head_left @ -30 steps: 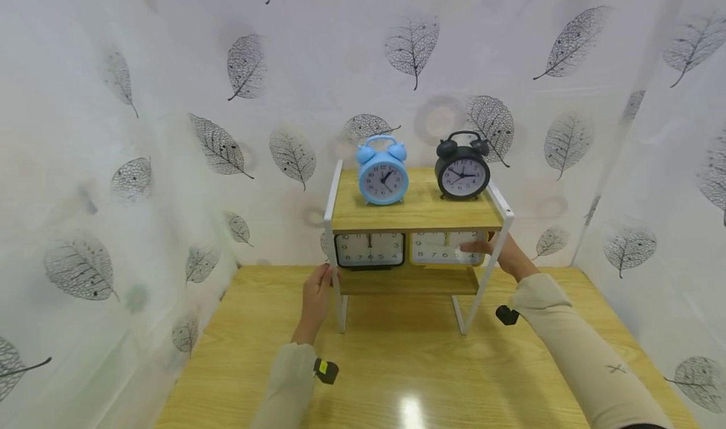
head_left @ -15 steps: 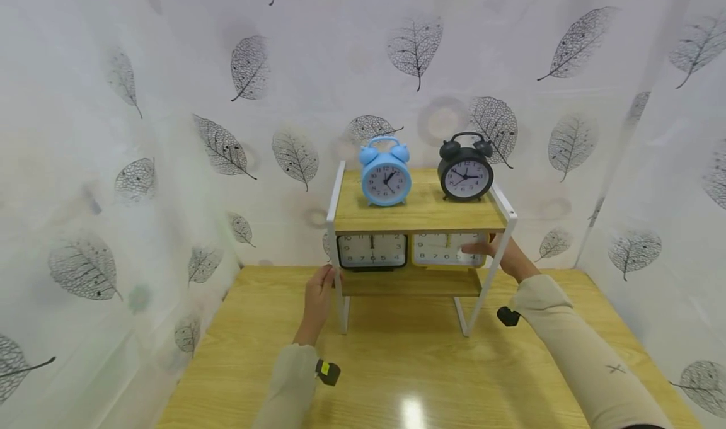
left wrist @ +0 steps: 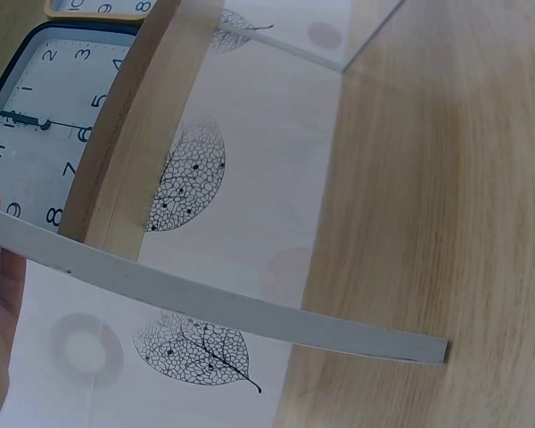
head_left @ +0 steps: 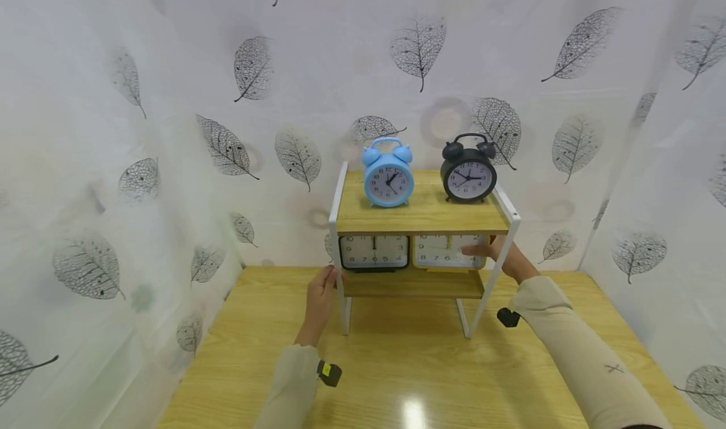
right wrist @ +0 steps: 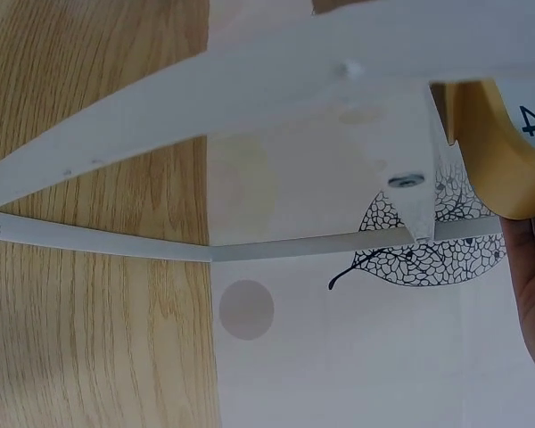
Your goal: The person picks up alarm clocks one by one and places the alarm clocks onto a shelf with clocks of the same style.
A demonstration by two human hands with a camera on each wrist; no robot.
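A two-tier shelf rack (head_left: 420,220) with wooden boards and a white frame stands on the table. My left hand (head_left: 319,297) grips its left post, and a fingertip shows past the white bar (left wrist: 205,299) in the left wrist view. Reaching round the right post, my right hand (head_left: 507,259) holds the right end of a yellow-framed clock (head_left: 437,256), with the thumb across its face. That clock's yellow corner (right wrist: 495,174) meets the fingers in the right wrist view. Beside it on the lower board is a black-framed clock (head_left: 371,252). The upper board hides both clocks' tops.
On the top board stand a blue twin-bell alarm clock (head_left: 389,183) and a black one (head_left: 468,178) to its right. A leaf-patterned sheet (head_left: 295,76) hangs behind and at the sides. The wooden table (head_left: 261,328) extends around the rack.
The yellow-framed clock sits slightly further left on the board, closer to the black-framed one. Both hands keep their hold, and the head view has shifted a little.
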